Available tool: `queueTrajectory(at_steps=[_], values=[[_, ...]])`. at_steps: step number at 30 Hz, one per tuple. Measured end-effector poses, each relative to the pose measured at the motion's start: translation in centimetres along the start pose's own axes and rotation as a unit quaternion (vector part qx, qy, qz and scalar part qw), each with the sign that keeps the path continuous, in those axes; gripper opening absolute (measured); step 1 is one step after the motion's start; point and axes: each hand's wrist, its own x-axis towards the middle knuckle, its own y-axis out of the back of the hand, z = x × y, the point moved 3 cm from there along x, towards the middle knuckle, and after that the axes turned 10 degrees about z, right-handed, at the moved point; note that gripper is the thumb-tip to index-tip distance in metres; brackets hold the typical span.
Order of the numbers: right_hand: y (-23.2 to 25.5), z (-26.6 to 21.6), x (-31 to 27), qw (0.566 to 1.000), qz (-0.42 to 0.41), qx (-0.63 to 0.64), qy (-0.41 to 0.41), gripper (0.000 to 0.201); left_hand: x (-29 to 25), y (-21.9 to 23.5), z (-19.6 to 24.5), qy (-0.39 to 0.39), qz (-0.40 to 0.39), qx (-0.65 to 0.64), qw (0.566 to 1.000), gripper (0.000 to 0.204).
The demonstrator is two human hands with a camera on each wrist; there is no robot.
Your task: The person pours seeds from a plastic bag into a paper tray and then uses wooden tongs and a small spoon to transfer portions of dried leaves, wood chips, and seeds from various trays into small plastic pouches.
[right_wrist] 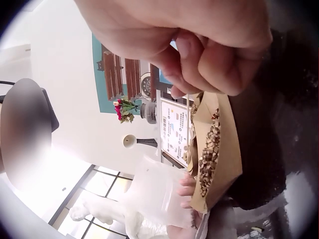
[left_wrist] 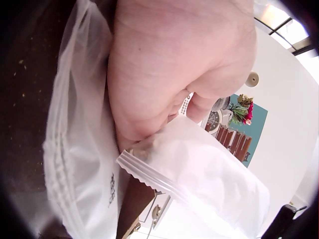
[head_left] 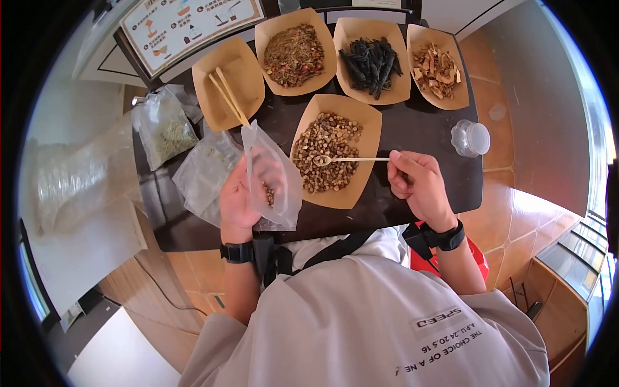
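Note:
My left hand (head_left: 233, 198) holds a translucent plastic bag (head_left: 282, 171) by its side, with a few small brown pieces (head_left: 267, 193) inside it. In the left wrist view the bag's ridged seal (left_wrist: 149, 177) hangs below the fingers. My right hand (head_left: 422, 187) pinches the end of a small spoon's thin handle (head_left: 364, 159). The spoon's bowl, with some pieces in it, lies over a heap of chopped brown pieces (head_left: 332, 132) in a paper tray (head_left: 369, 126). The right wrist view shows the right fingers (right_wrist: 214, 64) curled above that tray.
Farther back stand paper trays of reddish dried herbs (head_left: 293, 55), dark strips (head_left: 371, 64) and pale slices (head_left: 438, 71). Wooden tongs (head_left: 229, 97) lie in another. Plastic bags (head_left: 169, 129) lie at the left; a clear lidded jar (head_left: 471, 138) is at the right edge.

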Motion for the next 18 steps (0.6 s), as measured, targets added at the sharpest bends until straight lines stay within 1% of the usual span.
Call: queueTrajectory(at_steps=[2,4,6,8,9,10,11,12,14,15,16,17,18], values=[[-0.2,-0.8,-0.5,1.0,-0.001,0.004,0.005,0.036,0.2,0.1,-0.1,0.026,-0.011,-0.042,0.999,0.041],[-0.7,-2.0,-1.3,0.999,-0.021,0.014,0.035,0.037,0.2,0.0,-0.2,0.03,-0.011,-0.052,0.998,0.041],[-2.0,-2.8,-2.3,0.999,-0.019,0.02,0.034,0.036,0.1,-0.3,-0.3,0.035,-0.009,-0.06,0.998,0.041],[-4.2,-3.4,-3.3,0.994,-0.026,-0.049,0.093,0.035,-0.1,-0.5,-0.4,0.01,-0.012,-0.052,0.999,0.041],[-5.4,-3.5,-3.9,0.983,-0.007,-0.134,0.125,0.03,-0.1,-0.6,-0.3,0.012,-0.011,-0.051,0.999,0.041],[-6.2,-3.8,-4.4,0.934,-0.049,-0.258,0.244,0.023,-0.2,-0.7,-0.2,0.009,0.001,-0.031,0.999,0.042],[-6.8,-3.9,-4.6,0.888,-0.059,-0.292,0.35,0.019,-0.2,-0.7,-0.2,0.007,0.013,-0.01,1.0,0.042],[-7.2,-4.0,-4.9,0.829,-0.07,-0.322,0.452,0.016,-0.1,-0.7,-0.3,0.007,0.014,-0.011,1.0,0.042],[-5.6,-5.2,-5.5,0.836,-0.046,-0.304,0.455,0.013,0.0,-0.8,-0.3,-0.034,-0.034,0.02,0.999,0.043],[-4.1,-5.2,-5.3,0.875,-0.027,-0.218,0.431,0.017,0.0,-0.7,-0.2,-0.035,-0.033,0.019,0.999,0.043],[-2.5,-5.3,-5.1,0.906,0.051,-0.234,0.349,0.023,-0.1,-0.7,-0.2,-0.024,-0.016,0.01,1.0,0.043],[-1.2,-5.2,-4.4,0.903,0.085,-0.27,0.324,0.026,-0.1,-0.6,-0.2,-0.012,-0.001,0.001,1.0,0.043],[-0.2,-4.8,-3.3,0.897,0.12,-0.305,0.298,0.03,0.0,-0.8,-0.1,-0.011,-0.002,0.0,1.0,0.043]])
